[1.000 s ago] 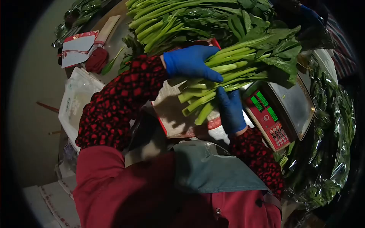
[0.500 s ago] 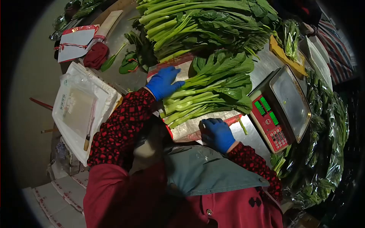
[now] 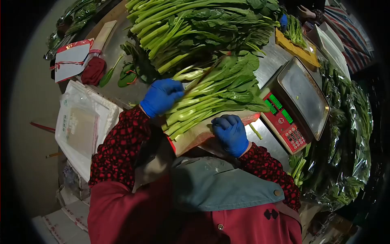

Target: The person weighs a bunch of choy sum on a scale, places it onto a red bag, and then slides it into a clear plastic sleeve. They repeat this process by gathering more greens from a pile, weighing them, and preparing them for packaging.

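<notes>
A bunch of leafy greens (image 3: 219,95) with pale green stems lies in front of me on a plastic sheet (image 3: 191,140) with red edges. My left hand (image 3: 162,97), in a blue glove, is closed at the stem side. From it a dark reddish strip slants across the leaves, blurred; it looks like the sheet's far edge, lifted, with hazy film beside it. My right hand (image 3: 231,134), also gloved in blue, has curled fingers at the sheet's near edge, below the leaves. Its fingertips are partly hidden.
A large pile of greens (image 3: 195,32) lies beyond the bunch. To the right stand a scale (image 3: 302,101) with lit green displays and wrapped greens (image 3: 345,138). White foam trays (image 3: 81,122) are at left. Another person's hand (image 3: 306,12) shows near a yellow pack (image 3: 296,49).
My left hand has come off the stems, moved left and closed, and the reddish strip now crosses the bunch. My right hand's fingers have curled more at the near edge. The view has shifted slightly.
</notes>
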The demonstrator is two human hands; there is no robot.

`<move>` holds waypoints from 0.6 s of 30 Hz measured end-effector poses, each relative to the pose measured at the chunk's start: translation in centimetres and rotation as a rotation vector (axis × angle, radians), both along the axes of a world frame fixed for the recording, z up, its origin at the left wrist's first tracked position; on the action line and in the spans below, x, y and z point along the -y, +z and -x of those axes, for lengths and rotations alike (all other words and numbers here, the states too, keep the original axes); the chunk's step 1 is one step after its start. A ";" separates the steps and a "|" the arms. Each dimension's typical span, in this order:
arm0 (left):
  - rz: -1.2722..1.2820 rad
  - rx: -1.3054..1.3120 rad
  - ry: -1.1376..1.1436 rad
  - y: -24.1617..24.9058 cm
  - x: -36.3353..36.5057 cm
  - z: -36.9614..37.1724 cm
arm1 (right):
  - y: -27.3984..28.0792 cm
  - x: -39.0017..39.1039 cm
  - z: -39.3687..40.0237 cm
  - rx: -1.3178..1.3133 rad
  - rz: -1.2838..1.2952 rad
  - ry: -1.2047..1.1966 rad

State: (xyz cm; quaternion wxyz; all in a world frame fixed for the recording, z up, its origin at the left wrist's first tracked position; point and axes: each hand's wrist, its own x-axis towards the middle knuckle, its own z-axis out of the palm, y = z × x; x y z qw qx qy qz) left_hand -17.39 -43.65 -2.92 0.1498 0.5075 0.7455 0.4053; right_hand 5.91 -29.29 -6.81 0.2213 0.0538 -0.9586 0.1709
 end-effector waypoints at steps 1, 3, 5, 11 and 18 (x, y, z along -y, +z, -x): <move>-0.042 0.039 -0.121 0.7 0.2 -2.0 | 1.7 0.3 0.1 -0.068 -0.042 0.040; 0.032 -0.081 -0.321 0.9 0.9 -5.6 | 4.3 0.9 0.2 -0.186 -0.124 0.106; 0.104 0.022 -0.447 0.5 1.8 -8.4 | 5.2 1.3 0.3 -0.163 -0.119 0.139; 0.261 0.192 -0.423 -3.1 2.7 -9.8 | 2.9 0.2 0.7 0.207 0.220 0.178; 0.234 0.568 -0.145 -0.9 4.2 -3.5 | -0.8 -0.4 2.9 0.531 0.315 -0.113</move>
